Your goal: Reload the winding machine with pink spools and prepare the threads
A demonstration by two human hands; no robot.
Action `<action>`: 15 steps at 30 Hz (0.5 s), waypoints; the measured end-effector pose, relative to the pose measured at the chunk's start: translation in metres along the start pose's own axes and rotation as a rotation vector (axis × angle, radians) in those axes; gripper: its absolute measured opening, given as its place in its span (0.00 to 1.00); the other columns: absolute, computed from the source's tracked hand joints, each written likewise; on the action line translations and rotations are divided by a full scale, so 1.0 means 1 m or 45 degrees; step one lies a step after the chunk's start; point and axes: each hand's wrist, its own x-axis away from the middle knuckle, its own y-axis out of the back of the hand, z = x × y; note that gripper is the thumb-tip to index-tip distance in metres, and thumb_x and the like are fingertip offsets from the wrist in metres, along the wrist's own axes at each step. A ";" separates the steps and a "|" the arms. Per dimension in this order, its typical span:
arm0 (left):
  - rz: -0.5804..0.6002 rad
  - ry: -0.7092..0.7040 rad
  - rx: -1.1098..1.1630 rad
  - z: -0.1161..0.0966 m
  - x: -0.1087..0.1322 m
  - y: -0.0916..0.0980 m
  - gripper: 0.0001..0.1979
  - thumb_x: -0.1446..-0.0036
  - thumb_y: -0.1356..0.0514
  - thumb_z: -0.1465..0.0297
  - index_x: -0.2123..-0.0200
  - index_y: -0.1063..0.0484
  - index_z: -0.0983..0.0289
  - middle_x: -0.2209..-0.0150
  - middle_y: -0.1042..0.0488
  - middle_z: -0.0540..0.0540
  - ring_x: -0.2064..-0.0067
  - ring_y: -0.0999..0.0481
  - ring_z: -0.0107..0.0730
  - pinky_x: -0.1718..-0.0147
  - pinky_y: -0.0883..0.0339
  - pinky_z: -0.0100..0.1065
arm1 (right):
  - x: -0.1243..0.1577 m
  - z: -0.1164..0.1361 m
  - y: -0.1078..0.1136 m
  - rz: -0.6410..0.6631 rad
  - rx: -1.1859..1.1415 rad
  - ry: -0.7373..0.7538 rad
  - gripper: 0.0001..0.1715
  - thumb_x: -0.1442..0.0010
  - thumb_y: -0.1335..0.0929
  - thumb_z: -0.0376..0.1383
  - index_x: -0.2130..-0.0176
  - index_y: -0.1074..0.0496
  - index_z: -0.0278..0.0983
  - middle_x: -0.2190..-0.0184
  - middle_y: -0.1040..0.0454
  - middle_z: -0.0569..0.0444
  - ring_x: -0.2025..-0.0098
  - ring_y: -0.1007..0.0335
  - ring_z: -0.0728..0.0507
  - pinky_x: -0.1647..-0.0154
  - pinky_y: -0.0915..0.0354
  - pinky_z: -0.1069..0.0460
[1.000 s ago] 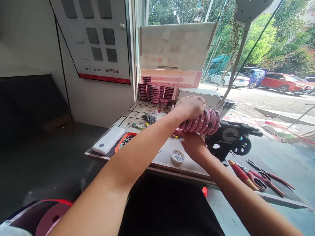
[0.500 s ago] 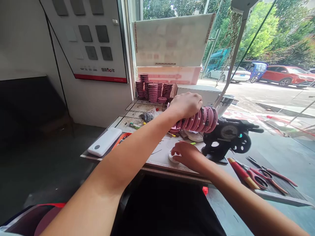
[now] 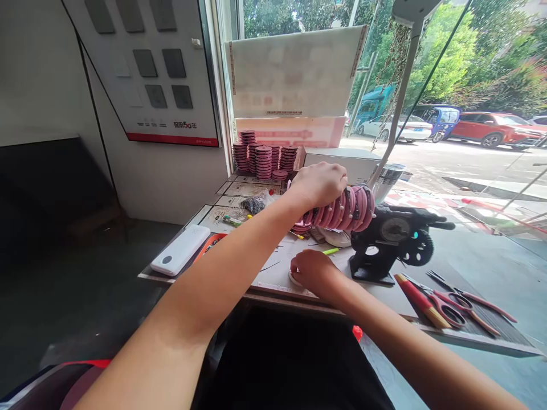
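My left hand is closed over the top of a row of pink rings, its fingertips hidden behind them. Dark bands and small white beads show along the row, which sits at the left side of a black hand winding machine with a round dial and a gear wheel. Lower down, my right hand is curled at a small white dish, covering most of it. Its fingers are bent and pressed together, and what they hold is hidden. A yellow-green stick lies just beyond that hand.
Stacks of pink discs stand at the table's back. A white power bank and an orange tray lie to the left, near a plastic bag of dark bits. Scissors and pliers lie right. A lamp arm rises behind the machine.
My right hand has shifted slightly left and now covers more of the white dish. My left hand stays on the pink rings. The whole view has moved slightly.
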 end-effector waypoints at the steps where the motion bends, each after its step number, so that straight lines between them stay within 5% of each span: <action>1: -0.002 0.001 -0.001 0.000 0.000 0.000 0.18 0.42 0.55 0.65 0.60 0.28 0.62 0.60 0.26 0.58 0.60 0.27 0.41 0.64 0.37 0.39 | -0.001 0.000 0.000 0.006 0.004 -0.004 0.12 0.39 0.36 0.39 0.62 0.29 0.33 0.63 0.26 0.51 0.59 0.30 0.45 0.56 0.36 0.45; 15: 0.009 0.004 0.001 0.001 -0.001 -0.001 0.18 0.42 0.57 0.65 0.60 0.28 0.62 0.59 0.26 0.59 0.59 0.28 0.42 0.62 0.37 0.41 | -0.004 0.002 -0.003 0.034 0.035 0.006 0.11 0.39 0.36 0.38 0.61 0.30 0.32 0.61 0.27 0.51 0.59 0.31 0.45 0.56 0.35 0.45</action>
